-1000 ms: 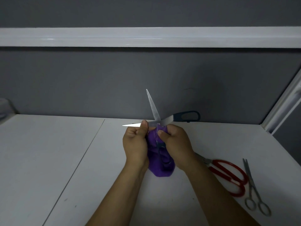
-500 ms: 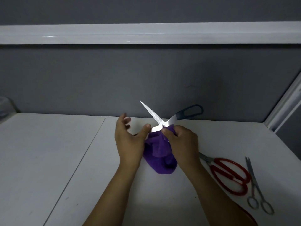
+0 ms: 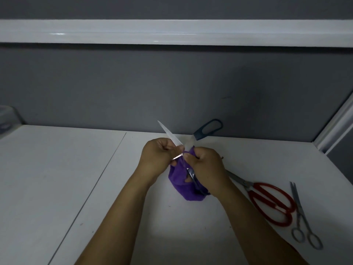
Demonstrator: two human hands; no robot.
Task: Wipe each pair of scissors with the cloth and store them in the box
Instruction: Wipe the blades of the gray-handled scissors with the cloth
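Note:
Above the white table I hold a pair of dark-blue-handled scissors [image 3: 208,129] with its blades spread apart. One blade points up and left; the other runs into my left hand [image 3: 158,157], whose fingers curl round it. My right hand [image 3: 206,165] grips the purple cloth [image 3: 181,186] against the scissors near the pivot, and the cloth hangs down between my hands. The second handle loop is partly hidden behind the cloth. Red-handled scissors [image 3: 271,203] and small all-metal scissors [image 3: 301,220] lie on the table to the right.
A grey partition wall with a white rail [image 3: 172,31] stands behind the table [image 3: 57,178]. A clear container's edge [image 3: 7,121] shows at the far left. A white post [image 3: 336,121] bounds the table's right corner.
My left hand, open half a second ago, has curled round the lower blade again. The scissors tilted, with the upper blade swinging left. The right hand stays on the cloth.

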